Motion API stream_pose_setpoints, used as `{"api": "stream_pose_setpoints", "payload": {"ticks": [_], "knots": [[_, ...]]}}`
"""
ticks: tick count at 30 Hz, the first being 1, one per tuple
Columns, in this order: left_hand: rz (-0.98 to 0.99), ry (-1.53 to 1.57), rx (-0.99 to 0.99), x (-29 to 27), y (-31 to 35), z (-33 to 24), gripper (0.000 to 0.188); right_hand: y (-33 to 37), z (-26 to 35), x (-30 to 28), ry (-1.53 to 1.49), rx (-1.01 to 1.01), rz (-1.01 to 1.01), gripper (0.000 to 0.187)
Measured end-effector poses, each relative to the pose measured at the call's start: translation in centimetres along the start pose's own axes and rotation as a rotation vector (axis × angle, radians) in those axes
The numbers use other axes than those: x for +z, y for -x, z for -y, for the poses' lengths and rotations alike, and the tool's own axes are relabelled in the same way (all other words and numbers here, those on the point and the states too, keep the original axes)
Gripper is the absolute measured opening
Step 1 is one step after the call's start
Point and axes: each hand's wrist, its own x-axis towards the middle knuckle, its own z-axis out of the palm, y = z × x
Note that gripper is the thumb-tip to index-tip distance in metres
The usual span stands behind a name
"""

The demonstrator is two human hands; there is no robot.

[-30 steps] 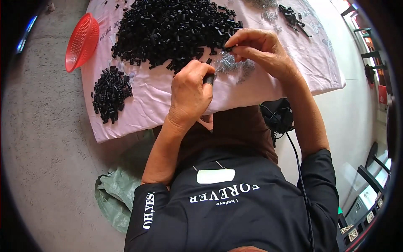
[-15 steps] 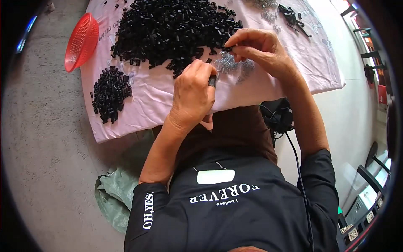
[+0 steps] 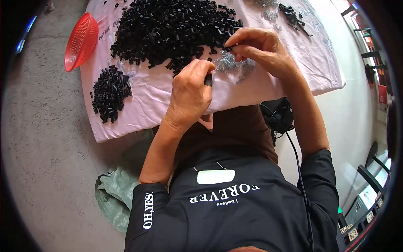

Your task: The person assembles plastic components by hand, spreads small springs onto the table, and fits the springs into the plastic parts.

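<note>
My right hand (image 3: 264,52) pinches a small black plastic part (image 3: 227,49) between thumb and forefinger, at the right edge of a large heap of similar black parts (image 3: 168,31). Closed, with its back turned up, my left hand (image 3: 191,90) is over the table's near side. A dark band or cylinder (image 3: 208,80) shows at its fingers; whether it is worn or held I cannot tell. Beneath and beside the right hand lies a scatter of tiny silvery metal pieces (image 3: 226,63). A smaller pile of black tubular parts (image 3: 110,94) sits at the left.
A red perforated basket (image 3: 82,42) leans at the table's left edge. Pink cloth (image 3: 145,101) covers the table. More silvery pieces (image 3: 268,16) and a dark cluster of parts (image 3: 291,17) lie far right. A green sack (image 3: 113,197) rests on the floor, and a black cable (image 3: 299,168) hangs at the right.
My left hand has shifted slightly left, away from the right hand. The right hand stays in nearly the same place with its pinch held.
</note>
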Motion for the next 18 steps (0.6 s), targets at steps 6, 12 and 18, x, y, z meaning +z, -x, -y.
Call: {"api": "stream_pose_setpoints", "payload": {"ticks": [6,12,18], "knots": [[-0.001,0.012,0.087,0.46,0.06,0.42,0.036,-0.05,-0.03,-0.02,0.015,-0.008,0.003,0.019],[0.02,0.023,0.056,0.52,0.05,0.51,0.037,0.01,0.14,0.02,0.014,0.007,-0.001,0.019],[0.007,0.003,0.055,0.55,0.27,0.41,0.038,0.04,0.37,0.24,0.007,0.02,-0.015,0.017]]}}
